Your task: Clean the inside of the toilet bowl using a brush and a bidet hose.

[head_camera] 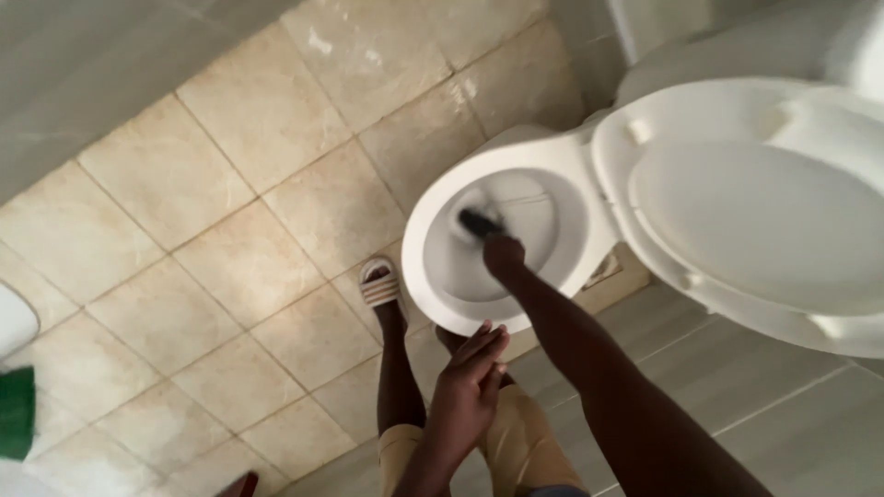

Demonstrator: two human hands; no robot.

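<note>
A white toilet bowl [433, 221] stands in the middle of the view with its seat and lid [737, 202] raised to the right. My right hand [504, 254] reaches into the bowl, shut on a dark-handled toilet brush [479, 221] whose blurred white head lies against the bowl's inside. My left hand [470, 387] hangs in front of my knees with fingers straight and together, holding nothing.
Beige floor tiles [249, 258] spread to the left, grey tiles [792, 423] to the right. My foot in a pale sandal [380, 283] stands next to the bowl. A white and green object [17, 387] sits at the left edge.
</note>
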